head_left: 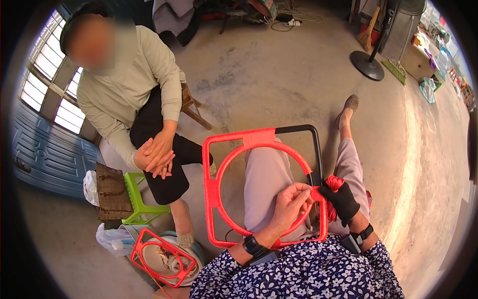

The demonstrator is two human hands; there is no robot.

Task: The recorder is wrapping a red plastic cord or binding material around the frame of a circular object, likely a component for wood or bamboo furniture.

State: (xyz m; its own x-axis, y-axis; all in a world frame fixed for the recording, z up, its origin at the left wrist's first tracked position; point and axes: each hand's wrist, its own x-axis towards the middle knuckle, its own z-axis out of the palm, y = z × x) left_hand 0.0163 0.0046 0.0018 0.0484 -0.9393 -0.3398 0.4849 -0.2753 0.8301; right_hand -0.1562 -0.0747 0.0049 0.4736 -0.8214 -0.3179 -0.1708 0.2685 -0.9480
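Observation:
A square metal frame with a ring inside it (211,154) rests across my lap. Red cord covers most of it, while the upper right corner (314,137) shows bare black metal. My left hand (293,203), ungloved, is closed with its thumb and fingers pinching at the wrapped joint between ring and right side. In a black glove, my right hand (344,202) closes around a bundle of red cord (333,183) just right of that joint. More red cord hangs below it, partly hidden by the glove.
A person (134,89) sits at the left with hands clasped. Near them are a green stool (134,192), a brown handbag (110,192) and a smaller red frame (186,264) on a round tub. A fan stand (367,66) and brooms (396,70) stand far right.

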